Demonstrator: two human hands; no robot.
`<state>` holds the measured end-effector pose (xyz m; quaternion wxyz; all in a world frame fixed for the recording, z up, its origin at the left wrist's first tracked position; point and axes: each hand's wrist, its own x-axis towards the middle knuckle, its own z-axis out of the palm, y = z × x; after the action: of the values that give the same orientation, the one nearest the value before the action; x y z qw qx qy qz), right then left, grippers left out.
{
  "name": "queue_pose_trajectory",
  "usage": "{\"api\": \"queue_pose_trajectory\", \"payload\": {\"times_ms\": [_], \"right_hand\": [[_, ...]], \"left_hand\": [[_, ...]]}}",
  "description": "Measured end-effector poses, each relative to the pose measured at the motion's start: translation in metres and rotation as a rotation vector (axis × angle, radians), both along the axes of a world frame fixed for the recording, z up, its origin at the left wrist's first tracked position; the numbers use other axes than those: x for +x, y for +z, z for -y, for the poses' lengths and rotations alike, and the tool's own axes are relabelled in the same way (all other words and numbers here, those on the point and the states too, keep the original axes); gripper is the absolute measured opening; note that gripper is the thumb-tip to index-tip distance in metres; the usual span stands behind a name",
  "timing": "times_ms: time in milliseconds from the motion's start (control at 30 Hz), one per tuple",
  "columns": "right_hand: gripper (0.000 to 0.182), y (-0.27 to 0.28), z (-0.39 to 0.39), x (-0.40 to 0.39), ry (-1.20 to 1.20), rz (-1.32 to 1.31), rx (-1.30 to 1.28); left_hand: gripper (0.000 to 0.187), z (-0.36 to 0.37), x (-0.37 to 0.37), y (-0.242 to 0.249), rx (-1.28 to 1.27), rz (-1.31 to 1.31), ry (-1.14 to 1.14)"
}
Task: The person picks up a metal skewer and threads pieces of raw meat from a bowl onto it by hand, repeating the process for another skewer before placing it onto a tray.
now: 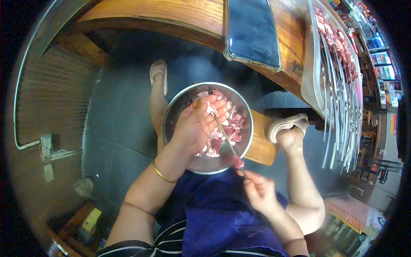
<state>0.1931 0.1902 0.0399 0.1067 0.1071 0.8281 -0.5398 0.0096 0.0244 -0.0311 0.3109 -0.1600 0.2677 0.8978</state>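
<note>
My left hand [198,125], with a gold bangle on the wrist, is over a round metal bowl [172,112] of raw meat pieces [233,126]. Its fingers are curled round a pale piece of meat [210,109]. My right hand [258,188] grips the lower end of a metal skewer [224,135] in front of the bowl's near rim. The skewer slants up and left, its tip at the meat in my left hand. One red piece of meat [238,162] is threaded on it just above my right fingers.
A phone [252,32] lies at the edge of a wooden table [188,15]. To its right, a clear tray [312,81] holds loaded skewers [338,85], their bare ends sticking out towards me. A wooden stool [259,145] shows beside the bowl.
</note>
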Motion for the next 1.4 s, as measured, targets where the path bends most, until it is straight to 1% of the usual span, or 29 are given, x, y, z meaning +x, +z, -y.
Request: {"api": "queue_pose_trajectory", "payload": {"times_ms": [67, 267, 467, 567, 667, 767, 867, 967, 1067, 1167, 1267, 1300, 1333, 1367, 1400], "right_hand": [[0.027, -0.007, 0.0, 0.004, -0.02, -0.062, -0.002], [0.026, 0.005, -0.001, -0.005, -0.012, 0.086, 0.02], [0.026, 0.002, -0.005, -0.004, 0.004, 0.039, 0.048], [0.026, 0.014, -0.012, -0.01, 0.105, 0.175, 0.13], [0.026, 0.01, -0.011, -0.008, 0.07, 0.117, 0.095], [0.026, 0.001, -0.004, -0.007, 0.022, -0.074, 0.077], [0.026, 0.001, 0.001, -0.005, -0.044, 0.01, 0.015], [0.027, 0.011, 0.001, -0.01, 0.007, 0.044, 0.072], [0.028, 0.011, 0.003, -0.014, 0.044, -0.036, 0.114], [0.029, 0.018, 0.005, -0.019, 0.096, 0.055, 0.185], [0.029, 0.013, 0.011, -0.029, 0.066, -0.114, 0.166], [0.029, 0.012, 0.012, -0.033, 0.032, -0.101, 0.167], [0.029, 0.004, 0.014, -0.035, -0.047, -0.11, 0.098], [0.028, 0.007, 0.01, -0.041, 0.032, -0.037, 0.201], [0.028, 0.011, 0.006, -0.047, 0.102, 0.04, 0.302]], "left_hand": [[0.043, 0.001, 0.0, 0.001, 0.022, 0.032, 0.009], [0.038, 0.002, 0.002, 0.0, 0.05, -0.001, -0.009], [0.034, 0.005, -0.001, 0.001, 0.087, -0.006, -0.063], [0.034, 0.006, 0.0, 0.002, 0.05, 0.008, -0.082], [0.034, 0.004, 0.002, 0.007, 0.048, 0.078, -0.07], [0.035, -0.001, 0.008, 0.002, 0.147, 0.063, -0.012], [0.035, -0.003, 0.012, -0.001, 0.148, 0.071, -0.005], [0.025, -0.005, 0.015, 0.002, 0.177, 0.109, -0.004], [0.024, -0.006, 0.018, 0.004, 0.196, 0.16, -0.002], [0.023, -0.004, 0.019, 0.0, 0.287, 0.156, -0.047], [0.024, -0.007, 0.03, -0.006, 0.367, 0.136, -0.135], [0.023, -0.012, 0.037, -0.002, 0.352, 0.137, -0.203], [0.024, -0.019, 0.048, 0.003, 0.277, 0.085, -0.184], [0.027, -0.023, 0.052, 0.009, 0.281, 0.097, -0.209], [0.031, -0.024, 0.052, 0.018, 0.197, 0.094, -0.186]]}}
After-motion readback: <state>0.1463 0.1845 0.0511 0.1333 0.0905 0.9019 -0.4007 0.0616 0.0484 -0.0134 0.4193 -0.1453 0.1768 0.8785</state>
